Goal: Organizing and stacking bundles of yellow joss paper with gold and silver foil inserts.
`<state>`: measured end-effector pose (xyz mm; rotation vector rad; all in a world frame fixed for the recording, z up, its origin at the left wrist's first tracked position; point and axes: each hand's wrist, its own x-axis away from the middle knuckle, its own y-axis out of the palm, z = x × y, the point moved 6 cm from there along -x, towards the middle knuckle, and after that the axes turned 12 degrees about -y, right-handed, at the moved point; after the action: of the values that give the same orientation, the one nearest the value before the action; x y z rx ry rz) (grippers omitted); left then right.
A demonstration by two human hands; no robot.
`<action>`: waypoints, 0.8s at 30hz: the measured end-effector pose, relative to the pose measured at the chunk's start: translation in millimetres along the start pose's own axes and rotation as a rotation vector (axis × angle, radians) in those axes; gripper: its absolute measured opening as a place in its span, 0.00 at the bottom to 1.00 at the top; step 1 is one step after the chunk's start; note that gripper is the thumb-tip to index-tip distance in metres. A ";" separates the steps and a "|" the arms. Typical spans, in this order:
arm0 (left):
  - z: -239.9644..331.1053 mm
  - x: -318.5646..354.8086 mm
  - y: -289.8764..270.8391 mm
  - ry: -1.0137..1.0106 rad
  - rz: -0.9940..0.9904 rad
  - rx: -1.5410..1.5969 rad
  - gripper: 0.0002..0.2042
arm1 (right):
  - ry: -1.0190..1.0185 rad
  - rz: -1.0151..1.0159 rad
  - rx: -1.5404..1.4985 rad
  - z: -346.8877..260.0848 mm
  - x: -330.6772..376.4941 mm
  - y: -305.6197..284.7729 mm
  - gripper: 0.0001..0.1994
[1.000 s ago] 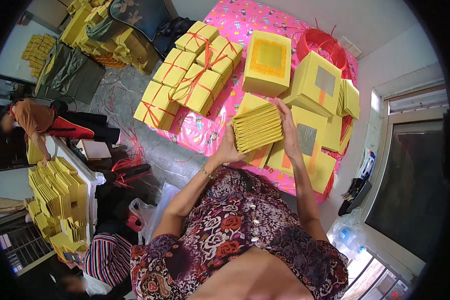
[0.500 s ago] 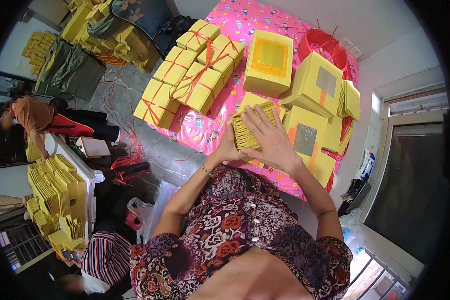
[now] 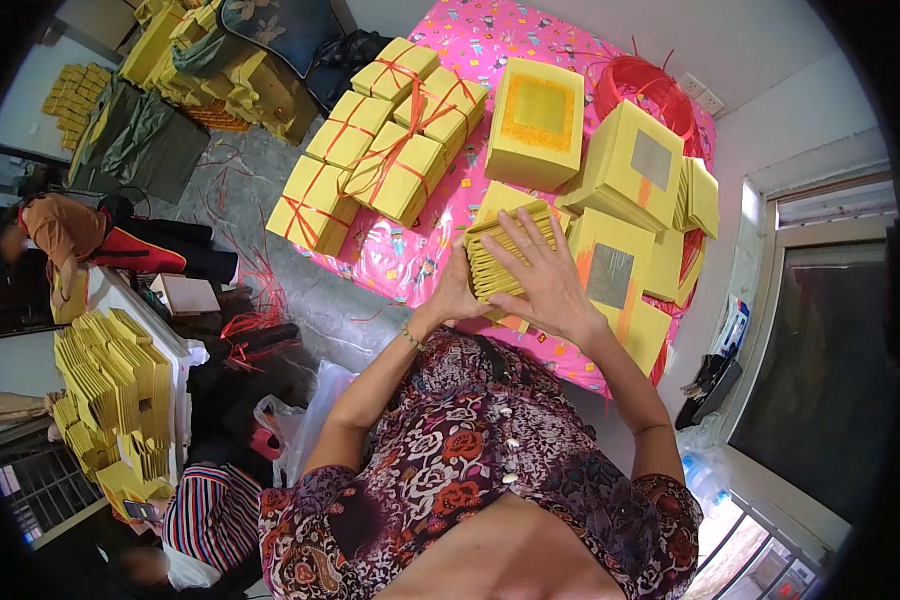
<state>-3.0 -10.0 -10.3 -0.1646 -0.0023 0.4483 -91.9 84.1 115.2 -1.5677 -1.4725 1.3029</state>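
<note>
Between both hands I hold a thick stack of yellow paper sheets [image 3: 498,248] above the pink patterned cloth [image 3: 422,250]. My left hand [image 3: 457,292] grips the stack from its lower left side. Flat against the stack's near face lies my right hand [image 3: 547,278], fingers spread. Loose yellow stacks with grey and orange squares [image 3: 625,165] lie just beyond and to the right of the held stack.
Yellow bundles tied with red string [image 3: 380,160] sit at the cloth's left end. A red coil of string [image 3: 642,82] lies at the far edge. Another person [image 3: 60,235] crouches at left, near a white table with yellow sheets [image 3: 110,380]. A window [image 3: 820,360] is at right.
My right hand moved from the top edge of the stack down onto its near face, fingers spread. The stack has tilted and sits slightly lower between my hands.
</note>
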 end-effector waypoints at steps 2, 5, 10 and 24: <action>5.9 0.2 -0.4 -0.008 -0.001 -0.002 0.60 | -0.005 0.022 -0.006 0.7 3.8 -1.6 0.37; 13.9 -0.2 -2.1 0.068 0.024 -0.103 0.58 | -0.046 0.086 0.035 3.1 10.9 -0.1 0.30; 8.0 -1.1 -1.8 0.062 0.012 -0.085 0.56 | -0.048 0.100 0.073 3.4 12.6 0.7 0.25; 11.1 -0.8 -1.1 0.024 0.005 -0.012 0.54 | -0.073 0.192 0.006 1.3 21.2 0.2 0.23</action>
<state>-3.7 -9.6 0.9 -0.1813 0.0188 0.4510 -95.2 104.2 109.5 -1.7076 -1.3873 1.4860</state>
